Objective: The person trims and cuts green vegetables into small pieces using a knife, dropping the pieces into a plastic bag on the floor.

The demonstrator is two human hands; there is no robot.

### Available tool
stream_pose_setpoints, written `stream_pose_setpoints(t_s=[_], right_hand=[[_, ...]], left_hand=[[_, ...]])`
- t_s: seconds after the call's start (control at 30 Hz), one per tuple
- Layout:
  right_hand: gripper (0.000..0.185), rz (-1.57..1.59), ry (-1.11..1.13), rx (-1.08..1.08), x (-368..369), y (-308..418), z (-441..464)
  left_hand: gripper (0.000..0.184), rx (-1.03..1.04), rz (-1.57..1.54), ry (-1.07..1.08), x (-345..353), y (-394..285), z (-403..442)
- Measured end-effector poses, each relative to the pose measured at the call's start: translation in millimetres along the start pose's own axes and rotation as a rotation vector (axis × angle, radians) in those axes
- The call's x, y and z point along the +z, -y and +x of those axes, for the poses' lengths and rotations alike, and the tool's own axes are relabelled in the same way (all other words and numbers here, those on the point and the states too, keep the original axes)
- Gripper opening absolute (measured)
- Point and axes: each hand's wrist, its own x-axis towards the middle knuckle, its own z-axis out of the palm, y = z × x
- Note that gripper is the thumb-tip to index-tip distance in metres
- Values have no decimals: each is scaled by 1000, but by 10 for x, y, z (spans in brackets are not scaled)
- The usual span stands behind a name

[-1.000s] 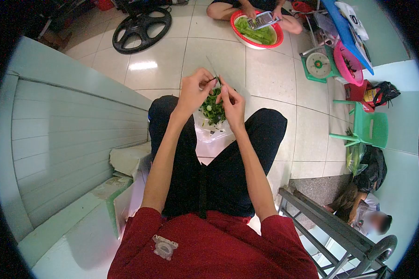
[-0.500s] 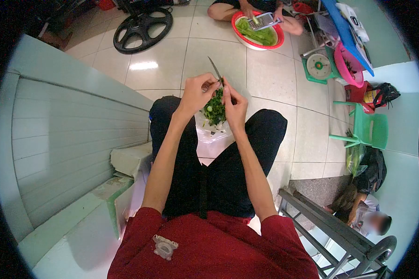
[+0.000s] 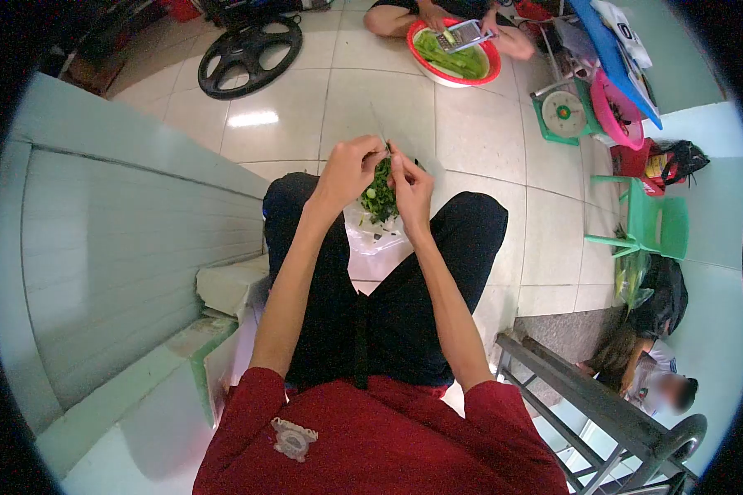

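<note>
Clock positions are read from the centre of the head view, with 12 at the top.

Step in hand: judged from the posture, fine trimming or cutting of greens with a knife. The left hand [image 3: 343,176] and the right hand [image 3: 414,186] meet at 12 o'clock, fingertips touching or nearly so. The left thumb and fingers are pinched on what looks like a dark piece [image 3: 388,149], mostly hidden. The right fingers are closed and appear to hold the knife [image 3: 377,120]; its handle is hidden. The blade is blurred and points between 11 and 12 o'clock. The greens [image 3: 378,198] lie in a chopped heap below the hands, at 12 o'clock, on clear plastic [image 3: 373,262] between the knees. Whether the plastic is a sheet or a bag cannot be determined.

Next move, as a judgement: a further cut calls for a firm left pinch, a short controlled stroke and the left fingertips clear of the edge, with the work held over the heap.

Containers:
- 1 o'clock: a red-rimmed basin [image 3: 494,64] contains pale green strips [image 3: 464,63]. Another person's hands hold a grater [image 3: 464,35] above it.
- 2 o'clock: a pink basin [image 3: 603,114] contains dark matter, not identifiable.
- 3 o'clock: a clear bag [image 3: 632,274] contains something green. Just beside it, a black bag [image 3: 665,295] conceals any contents.
</note>
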Motion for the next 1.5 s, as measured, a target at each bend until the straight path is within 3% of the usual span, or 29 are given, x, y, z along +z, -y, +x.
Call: stream_pose_setpoints(t_s=[0.07,0.17,0.37,0.57,0.67,1.13,1.23,1.33,1.43,1.5], right_hand=[[39,38,2,31,-32,-16,53],[47,213,-126,257,-65,15,166],[45,136,1,406,-43,17,166],[31,182,-146,376,-45,81,177],[29,267,-88,351,-67,-10,178],[38,241,-70,274,-54,85,160],[45,175,-27,283,-50,188,115],[52,302,116,218,-41,148,97],[53,318,261,260,-67,78,91],[49,271,206,171,-39,147,62]], left_hand=[[10,45,-28,26,5,-80,-75],[13,66,-12,64,26,-121,-114],[20,-71,-8,-12,49,-39,-50],[21,-65,12,-15,-29,-77,-72],[21,-67,8,-15,-39,-96,-71],[19,-35,19,-31,11,-24,-79],[19,8,62,-68,19,7,-72],[15,-35,17,-89,-5,-38,-47],[17,-184,-21,-1,-35,-62,-48],[17,-100,-91,-150,-12,-52,-35]])
